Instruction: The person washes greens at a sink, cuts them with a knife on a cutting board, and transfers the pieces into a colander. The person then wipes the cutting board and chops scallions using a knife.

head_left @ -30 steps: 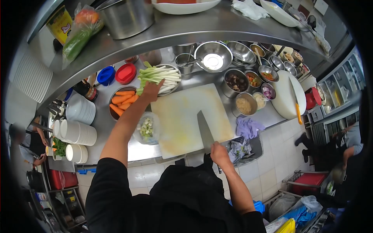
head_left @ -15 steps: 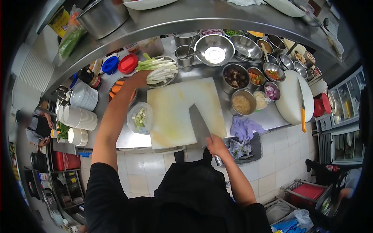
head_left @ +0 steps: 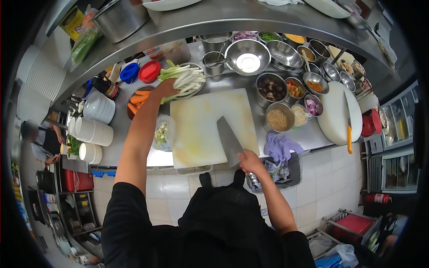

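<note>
My left hand (head_left: 168, 88) is at the near left edge of a plate of cut green and white stalks (head_left: 190, 80); its fingers are hard to make out among them. A bowl of carrots (head_left: 139, 99) lies just left of that wrist. My right hand (head_left: 251, 161) is closed round the handle of a large cleaver (head_left: 228, 140), whose blade rests over the right part of the white cutting board (head_left: 192, 147). Left of the board stands a clear tub of chopped pieces (head_left: 162, 132).
Metal bowls (head_left: 248, 57) and pots of ingredients line the back. A round white board (head_left: 333, 111) with an orange-handled knife (head_left: 348, 129) is at the right. Stacked white bowls (head_left: 94, 131) stand left. A purple cloth (head_left: 281, 146) lies by a bin. Another person (head_left: 47, 138) is far left.
The view has shifted to the right over the last second. My left hand has moved from on top of the stalks to their near left edge. My right hand still holds the cleaver.
</note>
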A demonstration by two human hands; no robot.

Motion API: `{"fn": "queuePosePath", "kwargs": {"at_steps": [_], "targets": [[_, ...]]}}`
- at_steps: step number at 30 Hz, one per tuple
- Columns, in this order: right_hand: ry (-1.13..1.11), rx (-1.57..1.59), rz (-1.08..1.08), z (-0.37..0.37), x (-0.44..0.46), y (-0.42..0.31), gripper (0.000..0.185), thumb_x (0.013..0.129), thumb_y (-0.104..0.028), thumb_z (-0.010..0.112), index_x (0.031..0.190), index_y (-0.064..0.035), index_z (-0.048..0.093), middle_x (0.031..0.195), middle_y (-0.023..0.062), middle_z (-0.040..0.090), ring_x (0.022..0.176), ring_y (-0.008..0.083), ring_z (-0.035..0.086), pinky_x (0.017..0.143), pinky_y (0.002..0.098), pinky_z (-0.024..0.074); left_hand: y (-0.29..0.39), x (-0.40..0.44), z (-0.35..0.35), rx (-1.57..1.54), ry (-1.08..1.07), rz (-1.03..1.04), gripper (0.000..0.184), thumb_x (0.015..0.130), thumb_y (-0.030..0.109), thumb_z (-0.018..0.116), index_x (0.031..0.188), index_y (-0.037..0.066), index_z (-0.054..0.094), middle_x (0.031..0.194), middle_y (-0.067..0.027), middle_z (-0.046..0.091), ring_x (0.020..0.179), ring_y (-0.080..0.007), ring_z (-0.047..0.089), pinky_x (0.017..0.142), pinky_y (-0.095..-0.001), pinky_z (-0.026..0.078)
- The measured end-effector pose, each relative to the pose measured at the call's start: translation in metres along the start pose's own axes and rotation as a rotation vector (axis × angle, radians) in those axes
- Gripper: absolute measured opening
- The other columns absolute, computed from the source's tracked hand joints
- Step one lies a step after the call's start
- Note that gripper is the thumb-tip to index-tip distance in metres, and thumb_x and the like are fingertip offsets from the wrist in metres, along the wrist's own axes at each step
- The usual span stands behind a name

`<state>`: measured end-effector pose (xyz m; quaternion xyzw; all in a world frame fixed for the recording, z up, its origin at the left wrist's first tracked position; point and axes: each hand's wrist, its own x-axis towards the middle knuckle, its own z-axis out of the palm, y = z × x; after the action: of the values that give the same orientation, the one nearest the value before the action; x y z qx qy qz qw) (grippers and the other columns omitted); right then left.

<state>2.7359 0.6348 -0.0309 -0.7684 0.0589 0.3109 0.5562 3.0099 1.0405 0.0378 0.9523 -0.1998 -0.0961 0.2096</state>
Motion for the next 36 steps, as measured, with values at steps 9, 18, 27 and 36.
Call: {"fn": "queuePosePath", "kwargs": {"at_steps": [9, 18, 27, 36], "targets": [[0.042, 0.113, 0.045, 0.011, -0.009, -0.008, 0.025, 0.096, -0.022, 0.046, 0.082, -0.0010, 0.047, 0.059, 0.0067, 0.051, 0.041, 0.0139, 0.050, 0.034, 0.0302, 0.0406, 0.020, -0.013, -0.021, -0.097, -0.225, -0.078, 0.050, 0.079, 0.022, 0.065, 0.126, 0.008, 0.055, 0.114, -0.0176, 0.062, 0.103, -0.0279, 0.060, 0.090, -0.0373, 0.046], [0.466, -0.355, -0.246, 0.001, -0.014, -0.016, 0.022, 0.087, -0.018, 0.050, 0.080, 0.0032, 0.054, 0.068, 0.0259, 0.058, 0.065, 0.0424, 0.059, 0.062, 0.0496, 0.0452, 0.145, -0.120, 0.178, 0.165, 0.048, 0.045, 0.073, 0.072, 0.015, 0.072, 0.138, 0.012, 0.042, 0.108, -0.0149, 0.055, 0.105, -0.0322, 0.053, 0.086, -0.0425, 0.044], [0.424, -0.644, -0.294, 0.005, -0.025, -0.039, 0.017, 0.088, -0.014, 0.052, 0.085, 0.0018, 0.056, 0.073, 0.0287, 0.061, 0.075, 0.0462, 0.061, 0.069, 0.0540, 0.0480, 0.157, -0.139, 0.183, 0.202, 0.179, 0.027, 0.097, 0.063, 0.043, 0.080, 0.142, 0.009, 0.035, 0.137, -0.0181, 0.039, 0.127, -0.0352, 0.035, 0.099, -0.0528, 0.030], [0.462, -0.651, -0.268, 0.019, -0.029, -0.040, 0.015, 0.088, -0.013, 0.052, 0.084, 0.0015, 0.054, 0.070, 0.0273, 0.061, 0.072, 0.0462, 0.061, 0.066, 0.0540, 0.0485, 0.143, -0.129, 0.207, -0.114, 0.276, -0.053, 0.075, 0.064, 0.034, 0.081, 0.128, 0.007, 0.054, 0.122, -0.0150, 0.050, 0.117, -0.0321, 0.044, 0.100, -0.0487, 0.030]]}}
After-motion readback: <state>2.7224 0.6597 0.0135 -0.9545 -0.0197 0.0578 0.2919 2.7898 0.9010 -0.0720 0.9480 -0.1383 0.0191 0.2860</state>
